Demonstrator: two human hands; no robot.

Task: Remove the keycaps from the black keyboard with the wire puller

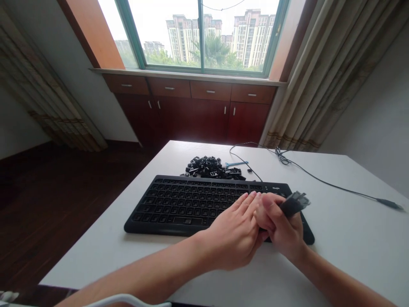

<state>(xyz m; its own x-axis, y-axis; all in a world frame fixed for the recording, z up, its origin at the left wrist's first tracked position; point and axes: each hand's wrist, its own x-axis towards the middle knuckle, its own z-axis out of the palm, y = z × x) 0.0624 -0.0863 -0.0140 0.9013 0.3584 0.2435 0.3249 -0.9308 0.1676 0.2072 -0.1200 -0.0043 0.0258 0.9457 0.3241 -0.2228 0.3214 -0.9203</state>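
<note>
A black keyboard (182, 202) lies on the white table with its keycaps off, its bare key sockets showing. My left hand (234, 232) stretches flat across its right half, fingers extended and close together, the fingertips meeting my right hand. Closed in a fist, my right hand (283, 226) grips a black-handled tool (292, 204) with a grey, ragged end, perhaps a brush; it points up and to the right. Both hands cover the keyboard's right-hand keys. Behind the keyboard sits a heap of loose black keycaps (207, 166).
A thin blue tool (236, 163) and a single small black piece (249, 170) lie beside the heap. The keyboard's cable (322, 172) runs over the white table (351, 238) to a plug (390, 204) at right. Red-brown cabinets (194, 115) stand below the window.
</note>
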